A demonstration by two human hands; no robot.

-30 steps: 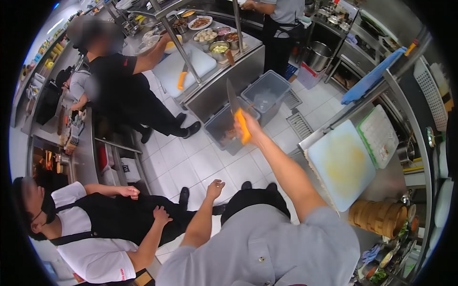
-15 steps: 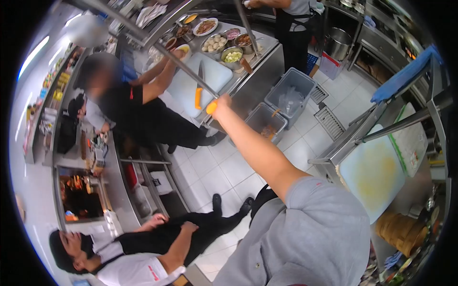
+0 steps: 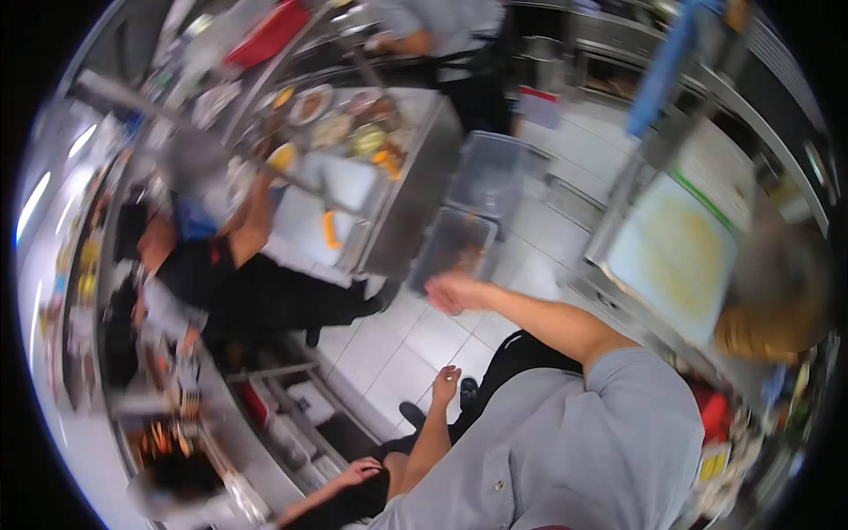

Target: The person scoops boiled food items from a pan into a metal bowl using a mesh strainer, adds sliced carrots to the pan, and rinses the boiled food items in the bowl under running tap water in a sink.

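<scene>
My right hand (image 3: 455, 293) is stretched out over the floor beside the front grey bin (image 3: 452, 252); motion blurs its fingers, and no knife shows in it. Lower down, my left hand (image 3: 446, 384) hangs empty with its fingers loosely apart. An orange knife handle (image 3: 386, 162) shows on the steel counter (image 3: 408, 181) by the food bowls. Another orange-handled knife (image 3: 331, 230) lies on the white cutting board (image 3: 309, 208).
A co-worker in black (image 3: 265, 283) stands at the counter's left; another person's hand (image 3: 358, 471) is low at the left. A second bin (image 3: 488, 177) stands behind the first. To the right, a stained cutting board (image 3: 671, 252) lies on a steel table.
My right hand has moved back from the counter, down toward the bins, without the knife it held. My left hand has come into view. The camera view has shifted and blurred.
</scene>
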